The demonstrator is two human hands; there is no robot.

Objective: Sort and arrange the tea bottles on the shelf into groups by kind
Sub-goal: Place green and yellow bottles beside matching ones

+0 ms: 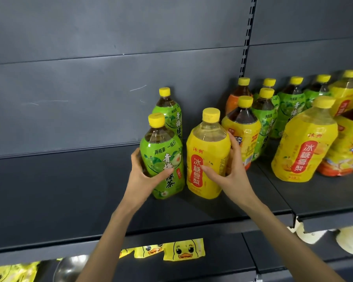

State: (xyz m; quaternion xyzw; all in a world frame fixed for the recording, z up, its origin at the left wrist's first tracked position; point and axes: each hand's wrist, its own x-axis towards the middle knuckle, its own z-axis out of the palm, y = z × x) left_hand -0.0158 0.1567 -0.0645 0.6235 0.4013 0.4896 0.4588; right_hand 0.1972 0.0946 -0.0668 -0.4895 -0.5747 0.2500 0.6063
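nearest, on the lower shelf: duck-print packets (183, 250) and a metal bowl (69, 267). above, both forearms reach up onto the shelf (69, 190). left grip (145, 171) is wrapped round the lower left side of the green-label bottle (163, 157), thumb across the label front, fingers curled behind. right grip (230, 169) holds the yellow-label bottle (207, 153) from its right side, thumb on the label, fingers curled round the back. each bottle sits inside its grip, standing on the shelf, the two side by side and about touching. both upright, long axis vertical, yellow caps up, labels facing the camera. just behind the green one, a second green bottle (171, 112), upright against the back panel (90, 78). to the right, a mixed cluster of bottles (273, 110), green and yellow labels, all upright, with another yellow pear bottle (306, 139) standing in front.
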